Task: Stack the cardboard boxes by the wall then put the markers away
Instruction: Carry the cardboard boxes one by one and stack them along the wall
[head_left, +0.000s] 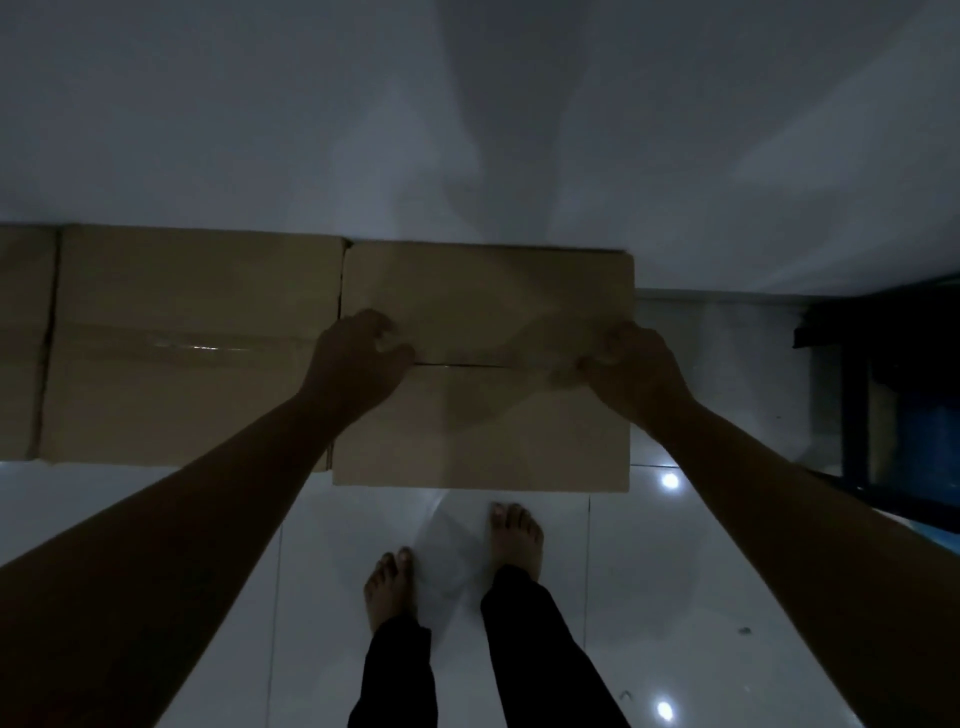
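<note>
Far to the left of the left hand (358, 358), an end box (23, 343) was cut by the picture edge. Next to it a taped box (192, 343) stood against the wall (467, 130), with a shiny tape line along its top. Its right side was touching, or almost touching, the box (483, 374) that both hands held.

The left hand lay on the left edge of this box, at the seam between the two top flaps. Its fingers were curled and seemed to grip the box there, with the thumb near the seam. The light was weak, so I could not tell how deep the fingers went. The right hand (634, 369) was at the right edge at the same height, fingers curled over the corner of the flap, also holding the box. Below both hands two bare feet stood on the tiled floor (701, 597). To the right of the right hand was dark furniture (904, 395). No markers were visible.

I judged the step to be the placing of this box by the wall. To do it well, both hands should keep equal pressure so the box stays level, and the far edge should meet the wall squarely. The seam looked untaped, so a grip on the flaps alone could let them open; holding lower on the sides would be safer.
</note>
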